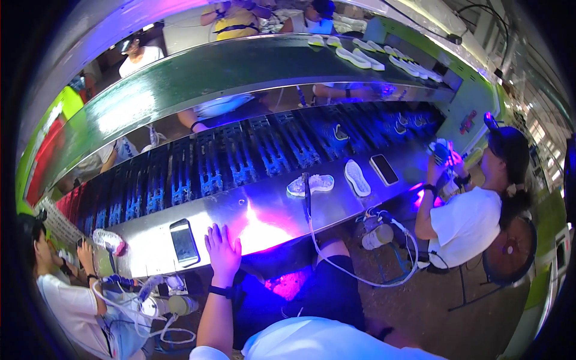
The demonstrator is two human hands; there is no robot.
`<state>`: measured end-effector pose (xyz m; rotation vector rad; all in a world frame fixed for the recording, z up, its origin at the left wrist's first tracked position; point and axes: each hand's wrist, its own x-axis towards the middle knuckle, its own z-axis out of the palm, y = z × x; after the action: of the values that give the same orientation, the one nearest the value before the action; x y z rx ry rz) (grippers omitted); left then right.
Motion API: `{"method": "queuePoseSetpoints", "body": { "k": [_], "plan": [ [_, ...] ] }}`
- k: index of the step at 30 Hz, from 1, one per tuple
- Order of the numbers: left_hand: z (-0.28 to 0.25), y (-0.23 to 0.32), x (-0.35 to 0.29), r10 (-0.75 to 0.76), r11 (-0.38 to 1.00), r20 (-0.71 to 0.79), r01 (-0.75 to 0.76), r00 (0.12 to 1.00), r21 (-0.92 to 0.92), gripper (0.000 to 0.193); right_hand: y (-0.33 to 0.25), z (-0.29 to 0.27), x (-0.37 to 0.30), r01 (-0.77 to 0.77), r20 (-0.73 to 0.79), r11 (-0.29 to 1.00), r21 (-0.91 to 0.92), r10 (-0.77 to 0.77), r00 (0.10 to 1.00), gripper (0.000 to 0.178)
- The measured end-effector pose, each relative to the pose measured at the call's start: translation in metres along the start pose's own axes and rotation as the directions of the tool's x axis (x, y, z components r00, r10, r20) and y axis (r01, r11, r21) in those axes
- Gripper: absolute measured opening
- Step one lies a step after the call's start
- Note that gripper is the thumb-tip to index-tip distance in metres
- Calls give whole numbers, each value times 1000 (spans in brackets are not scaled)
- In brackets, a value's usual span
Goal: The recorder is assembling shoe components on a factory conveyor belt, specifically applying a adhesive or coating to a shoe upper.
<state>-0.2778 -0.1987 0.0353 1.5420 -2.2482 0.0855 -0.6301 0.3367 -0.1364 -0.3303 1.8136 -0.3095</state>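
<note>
Metal bench (270,210) fronts a green belt (240,66), left grip (224,252) spread beside a phone (184,242), right grip I can't tell

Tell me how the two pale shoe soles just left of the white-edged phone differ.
The left sole lies roughly along the bench; the right sole points across it. A slim dark tool crosses the left sole in this view, while the right sole is unobstructed. Both are pale and rest on the bench.

Silvery table (231,210) glowing pink-violet; dark-screened smartphone (184,243) at eight o'clock; white shoe sole (358,178) at three; dark-green conveyor belt (252,66) at twelve.
</note>
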Motion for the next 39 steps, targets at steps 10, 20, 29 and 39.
{"method": "queuePoseSetpoints", "body": {
  "k": [10,20,29,39],
  "plan": [
    [9,14,4,34,999,41,-35,999,17,65,-15,-22,79,268,240,752,-603,-149,959,50],
    [-2,17,14,17,1000,117,-16,993,-8,66,9,-9,86,36,184,916,-400,42,982,46],
    [1,22,11,21,1000,115,-22,993,9,66,-25,8,98,-66,60,975,-211,81,995,43],
    [-10,10,-1,19,968,-71,-36,997,-247,59,-43,-59,83,-50,-228,995,-83,30,973,40]
  ]
}}
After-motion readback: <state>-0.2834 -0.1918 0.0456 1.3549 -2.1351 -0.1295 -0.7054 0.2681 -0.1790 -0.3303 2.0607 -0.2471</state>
